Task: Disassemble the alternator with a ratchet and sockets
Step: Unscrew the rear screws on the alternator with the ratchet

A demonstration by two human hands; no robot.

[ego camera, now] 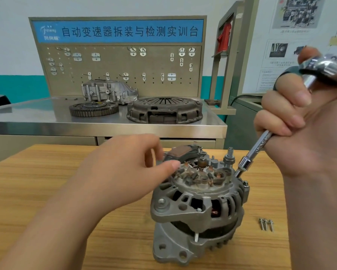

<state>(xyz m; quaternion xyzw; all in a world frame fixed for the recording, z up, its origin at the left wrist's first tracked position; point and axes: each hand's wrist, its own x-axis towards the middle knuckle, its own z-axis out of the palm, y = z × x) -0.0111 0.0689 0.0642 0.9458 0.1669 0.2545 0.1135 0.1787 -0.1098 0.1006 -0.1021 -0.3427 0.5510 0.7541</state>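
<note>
A grey alternator (197, 207) stands on end on the wooden table (46, 191), its rear cover off and the rectifier parts exposed on top. My left hand (128, 168) reaches in from the left, its thumb and fingers curled at the alternator's top left edge by the black regulator (180, 154). My right hand (300, 129) grips a chrome extension bar (261, 143) with the ratchet head (323, 67) above it. The socket (243, 164) at the bar's lower end sits tilted on a bolt at the alternator's upper right rim.
Three loose bolts (266, 224) lie on the table right of the alternator. Behind stands a steel bench (46, 114) with a clutch pressure plate (164, 110), a toothed flywheel (93, 109) and an aluminium housing (109, 91) before a pegboard.
</note>
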